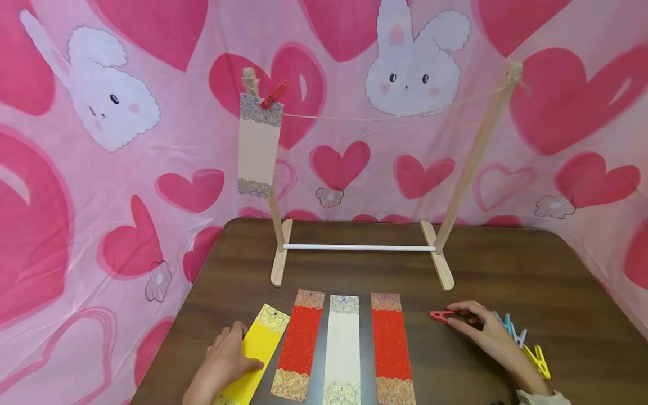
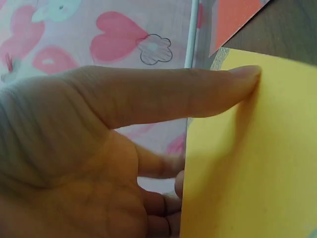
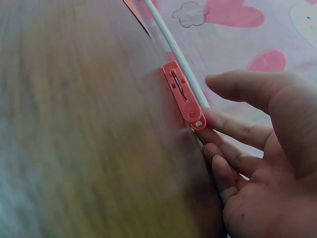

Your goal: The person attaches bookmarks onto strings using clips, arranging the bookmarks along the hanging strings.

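Observation:
My left hand (image 1: 225,354) holds the left edge of a yellow paper strip (image 1: 263,340) with patterned ends. In the left wrist view the thumb (image 2: 198,91) lies across the front of the yellow strip (image 2: 257,168), the fingers partly hidden beyond its edge. At the right, my right hand (image 1: 488,334) reaches to a red clothespin (image 1: 441,316) on the table. The right wrist view has the index fingertip at the end of that red clothespin (image 3: 183,94), while the thumb (image 3: 237,84) stands apart from it.
Two red strips (image 1: 300,343) (image 1: 392,343) and a cream strip (image 1: 343,343) lie mid-table. A wooden stand (image 1: 440,267) carries a string (image 1: 364,119) with another cream strip (image 1: 258,149) clipped at left by a red clothespin (image 1: 274,95). Blue (image 1: 508,325) and yellow (image 1: 538,360) clothespins lie right.

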{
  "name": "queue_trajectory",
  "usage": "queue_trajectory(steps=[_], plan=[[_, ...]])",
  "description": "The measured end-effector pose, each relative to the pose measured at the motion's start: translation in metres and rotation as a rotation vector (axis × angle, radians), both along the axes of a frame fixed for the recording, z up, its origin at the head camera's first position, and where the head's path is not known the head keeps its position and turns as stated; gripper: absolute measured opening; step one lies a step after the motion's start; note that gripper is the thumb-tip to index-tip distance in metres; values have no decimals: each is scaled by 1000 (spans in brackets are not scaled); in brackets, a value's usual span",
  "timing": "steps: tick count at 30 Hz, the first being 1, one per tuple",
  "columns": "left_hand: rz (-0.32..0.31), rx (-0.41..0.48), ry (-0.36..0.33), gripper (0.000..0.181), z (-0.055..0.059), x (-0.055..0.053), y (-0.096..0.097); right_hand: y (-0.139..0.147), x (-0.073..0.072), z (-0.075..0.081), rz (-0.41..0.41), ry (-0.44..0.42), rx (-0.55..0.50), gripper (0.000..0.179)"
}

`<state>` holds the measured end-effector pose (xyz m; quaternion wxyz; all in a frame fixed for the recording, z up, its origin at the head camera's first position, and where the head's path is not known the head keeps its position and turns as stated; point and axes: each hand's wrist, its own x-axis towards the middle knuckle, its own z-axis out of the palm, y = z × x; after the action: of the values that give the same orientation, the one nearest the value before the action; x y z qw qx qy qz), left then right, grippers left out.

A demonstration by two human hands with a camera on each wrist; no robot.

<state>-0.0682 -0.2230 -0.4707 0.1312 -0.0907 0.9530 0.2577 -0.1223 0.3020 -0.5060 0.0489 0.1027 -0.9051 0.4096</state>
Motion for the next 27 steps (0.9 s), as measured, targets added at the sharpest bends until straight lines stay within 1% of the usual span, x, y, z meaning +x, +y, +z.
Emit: queue_trajectory(steps=[3,5,8,11,13,15,17,19,20,22,24,26,27], plan=[[-23,68,38,49,-2,0,-8,-1,0,-3,16,-4,4,30],[-19,104,79,37,-1,0,-14,-1,-2,-4,35,-7,6,34],[10,137,179,24,3,-1,-24,1,-5,-5,55,0,-4,35],[60,150,270,14,9,-2,-28,6,-6,-4,60,18,-15,32],[95,155,317,13,12,-4,-27,9,-5,-3,57,33,-23,29],[136,161,364,17,15,-5,-25,10,-4,-2,49,45,-27,28],[177,174,415,20,17,-6,-21,10,-3,-2,36,37,-38,27],[221,210,461,21,19,-6,-16,8,-3,-1,22,14,-47,26],[235,242,488,20,19,-6,-13,8,-3,-1,12,3,-48,25],[238,322,536,20,21,-6,-8,5,-3,0,-22,-16,-52,24],[219,419,572,21,23,-6,-4,1,-2,2,-57,-21,-59,24],[191,515,593,22,26,-7,0,-1,-1,5,-89,-18,-63,25],[177,549,596,23,28,-8,1,-2,0,7,-97,-14,-67,25]])
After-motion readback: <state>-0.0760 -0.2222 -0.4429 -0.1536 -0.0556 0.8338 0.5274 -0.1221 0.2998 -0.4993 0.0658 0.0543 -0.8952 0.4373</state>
